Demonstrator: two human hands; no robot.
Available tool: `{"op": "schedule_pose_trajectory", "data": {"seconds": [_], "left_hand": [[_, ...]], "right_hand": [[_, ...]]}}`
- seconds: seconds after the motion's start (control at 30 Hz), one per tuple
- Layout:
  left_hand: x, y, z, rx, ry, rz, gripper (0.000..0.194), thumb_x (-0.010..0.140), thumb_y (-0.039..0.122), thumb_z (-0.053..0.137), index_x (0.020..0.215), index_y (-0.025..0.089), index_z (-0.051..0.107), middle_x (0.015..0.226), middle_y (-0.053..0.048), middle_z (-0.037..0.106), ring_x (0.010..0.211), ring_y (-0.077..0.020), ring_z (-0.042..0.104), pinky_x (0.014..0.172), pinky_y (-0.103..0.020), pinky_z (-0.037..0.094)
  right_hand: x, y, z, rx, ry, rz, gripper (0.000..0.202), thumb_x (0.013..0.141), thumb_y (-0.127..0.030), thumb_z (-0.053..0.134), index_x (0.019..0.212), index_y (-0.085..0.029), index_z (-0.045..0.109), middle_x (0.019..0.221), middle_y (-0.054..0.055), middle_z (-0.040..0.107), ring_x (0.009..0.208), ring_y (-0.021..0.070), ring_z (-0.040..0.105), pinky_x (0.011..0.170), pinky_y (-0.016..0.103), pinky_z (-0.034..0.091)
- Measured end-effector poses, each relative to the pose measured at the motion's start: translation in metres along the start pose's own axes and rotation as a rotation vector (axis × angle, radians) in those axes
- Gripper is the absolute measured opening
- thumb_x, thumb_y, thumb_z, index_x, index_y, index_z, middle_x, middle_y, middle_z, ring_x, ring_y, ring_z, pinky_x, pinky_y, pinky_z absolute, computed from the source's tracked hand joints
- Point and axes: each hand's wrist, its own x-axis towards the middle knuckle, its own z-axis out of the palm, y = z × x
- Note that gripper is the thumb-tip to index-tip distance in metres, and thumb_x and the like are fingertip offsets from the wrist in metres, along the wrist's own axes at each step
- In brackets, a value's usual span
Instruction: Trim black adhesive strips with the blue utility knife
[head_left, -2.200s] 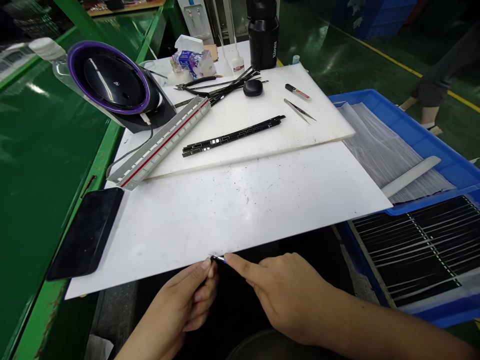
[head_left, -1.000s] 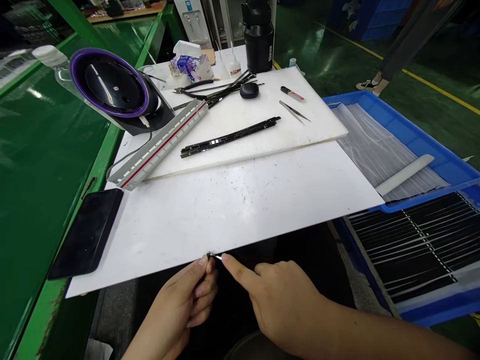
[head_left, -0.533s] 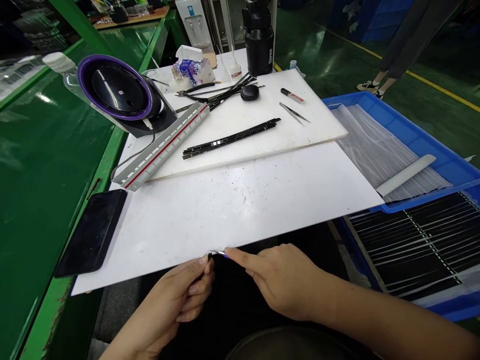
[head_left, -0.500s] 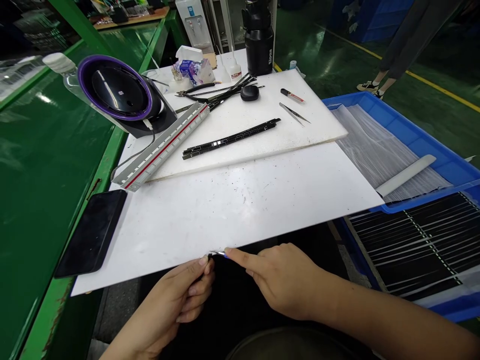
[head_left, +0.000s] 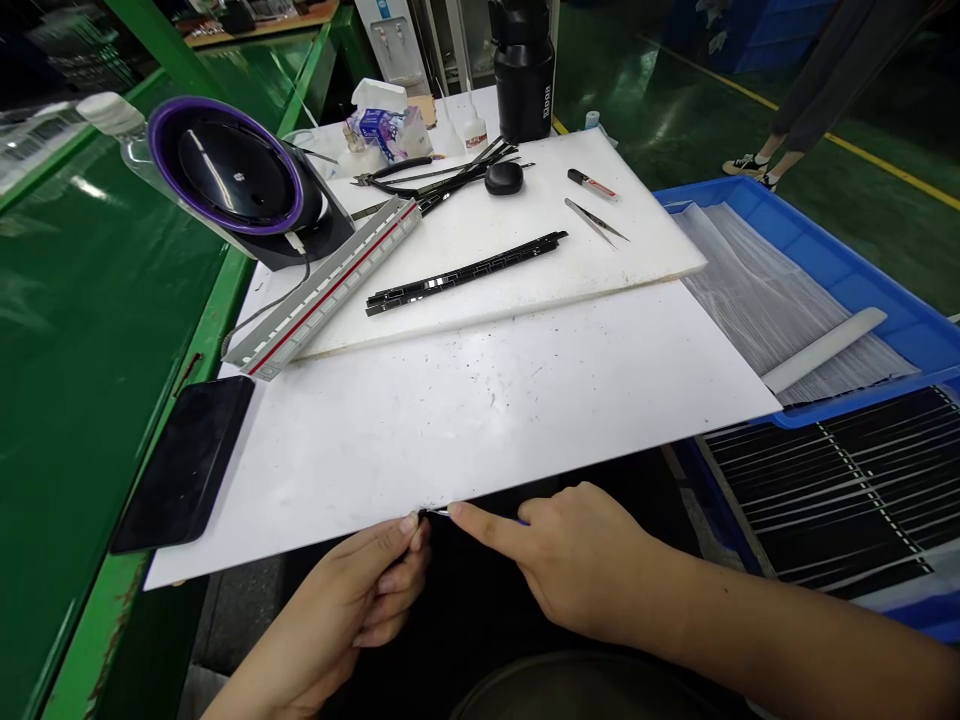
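At the near edge of the white board (head_left: 480,400), my left hand (head_left: 375,580) pinches a small black piece (head_left: 422,514) between thumb and forefinger, its other fingers curled. My right hand (head_left: 577,555) is closed around a slim, metal-tipped tool (head_left: 439,512) with a bit of blue showing by the knuckles. My right forefinger lies stretched along the tool. The tip meets the black piece or is very close to it; which, I cannot tell. Most of the handle is hidden. Beyond, narrow black strips (head_left: 465,275) lie on a white foam slab (head_left: 525,215).
A scale ruler (head_left: 330,290), purple-rimmed fan (head_left: 225,165) and phone (head_left: 184,465) are at left. Tweezers (head_left: 596,221), a small red-and-black tube (head_left: 592,184), black case (head_left: 504,178), pliers (head_left: 390,175) and black bottle (head_left: 523,90) stand or lie farther back. Blue bins (head_left: 810,240) are at right.
The tool's tip has turned lower, toward the black piece, and my right hand has tilted slightly. My left hand keeps its pinch. The whole view has shifted a little.
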Motion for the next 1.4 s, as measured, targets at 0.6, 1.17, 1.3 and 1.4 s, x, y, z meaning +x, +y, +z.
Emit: {"op": "schedule_pose_trajectory", "data": {"seconds": [0.6,1.17,1.3,1.4], "left_hand": [[-0.023,-0.006,0.01,-0.096,0.181,0.071,0.043,0.07,0.05,0.082,0.094,0.016,0.072,0.068,0.0,0.055,0.056,-0.0098,0.039,0.043,-0.018,0.034],[-0.01,-0.013,0.017,-0.18,0.183,0.085,0.037,0.076,0.053,0.076,0.076,0.018,0.061,0.055,0.008,0.037,0.044,-0.0049,0.02,0.033,-0.013,0.025],[-0.009,-0.015,0.02,-0.173,0.2,0.095,0.04,0.073,0.055,0.078,0.074,0.018,0.061,0.055,0.008,0.038,0.044,-0.0045,0.021,0.033,-0.013,0.025],[-0.009,-0.016,0.022,-0.166,0.206,0.102,0.043,0.071,0.057,0.078,0.073,0.018,0.061,0.055,0.008,0.038,0.043,-0.0043,0.023,0.033,-0.013,0.025]], "right_hand": [[-0.018,-0.009,0.01,0.448,0.155,0.151,0.062,0.098,-0.013,0.039,0.156,-0.033,0.027,0.094,-0.001,0.073,0.078,0.0181,0.068,0.066,0.029,0.043],[0.002,-0.033,0.017,0.309,0.023,0.124,0.069,0.092,-0.015,0.041,0.157,-0.031,0.024,0.087,0.002,0.072,0.066,0.0212,0.067,0.052,0.031,0.032],[0.004,-0.034,0.014,0.292,-0.001,0.133,0.07,0.092,-0.015,0.041,0.157,-0.03,0.022,0.088,0.003,0.072,0.067,0.0224,0.068,0.051,0.032,0.032],[0.004,-0.035,0.013,0.304,-0.012,0.129,0.07,0.092,-0.015,0.041,0.158,-0.03,0.022,0.089,0.003,0.072,0.067,0.0221,0.068,0.051,0.032,0.032]]}}
